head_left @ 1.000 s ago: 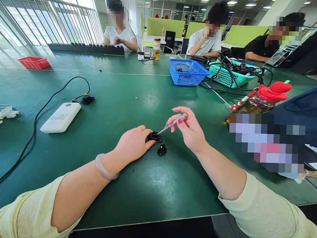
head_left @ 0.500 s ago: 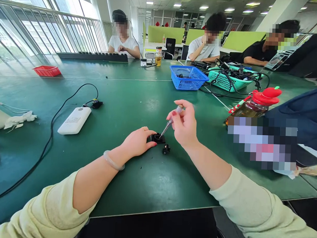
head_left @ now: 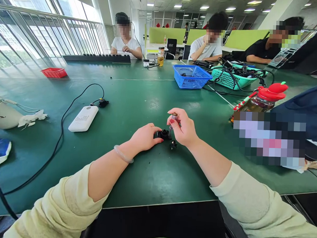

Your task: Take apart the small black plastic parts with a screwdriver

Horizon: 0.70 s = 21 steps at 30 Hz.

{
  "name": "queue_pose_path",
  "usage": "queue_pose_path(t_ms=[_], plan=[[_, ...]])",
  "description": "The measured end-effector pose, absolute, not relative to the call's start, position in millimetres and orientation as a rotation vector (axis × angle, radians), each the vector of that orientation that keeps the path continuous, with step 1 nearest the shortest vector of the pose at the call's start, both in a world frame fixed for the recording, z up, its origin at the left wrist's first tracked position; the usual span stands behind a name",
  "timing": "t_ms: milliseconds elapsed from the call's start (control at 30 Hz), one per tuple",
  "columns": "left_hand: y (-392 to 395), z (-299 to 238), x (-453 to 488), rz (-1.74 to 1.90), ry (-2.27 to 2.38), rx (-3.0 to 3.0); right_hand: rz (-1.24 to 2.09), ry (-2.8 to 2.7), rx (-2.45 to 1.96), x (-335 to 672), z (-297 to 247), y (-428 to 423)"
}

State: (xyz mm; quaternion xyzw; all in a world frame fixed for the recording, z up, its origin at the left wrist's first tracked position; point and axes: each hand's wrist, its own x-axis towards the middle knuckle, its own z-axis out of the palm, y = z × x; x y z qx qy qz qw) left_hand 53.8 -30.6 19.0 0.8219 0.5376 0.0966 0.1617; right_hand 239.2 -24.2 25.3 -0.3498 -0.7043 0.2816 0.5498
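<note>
My left hand [head_left: 146, 137] pinches the left end of a small black plastic part [head_left: 164, 133] that rests on the green table [head_left: 135, 182]. A round opening shows on top of that part. In my right hand [head_left: 183, 128] is a slim screwdriver [head_left: 173, 118], gripped near its handle and held nearly upright. Its tip points down at the right end of the black part; whether it touches cannot be made out. A second small black piece [head_left: 173, 145] lies on the table just below the tip.
A white power bank [head_left: 83, 119] with a black cable lies to the left. Further back stand a red tray [head_left: 54, 73], a blue basket [head_left: 192, 78] and a green basket [head_left: 234, 79] of cables. A red-lidded bottle [head_left: 263, 98] is on the right. Several people sit across the table.
The screwdriver has gone from slanted to nearly upright, and its tip has shifted to the black part's right end. My left hand still holds the part. The whole view has shifted slightly.
</note>
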Motion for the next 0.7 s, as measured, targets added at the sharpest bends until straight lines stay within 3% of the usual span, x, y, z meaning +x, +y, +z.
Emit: queue_pose_path(t_ms=[433, 700], plan=[[-29.4, 15.0, 53.0, 0.295, 1.535, 2.337, 0.674, -1.542, -0.840, 236.4, 33.2, -40.7], [-27.0, 8.7, 51.1, 0.334, 1.521, 2.361, 0.639, -1.822, -0.799, 228.4, 24.4, -35.9]])
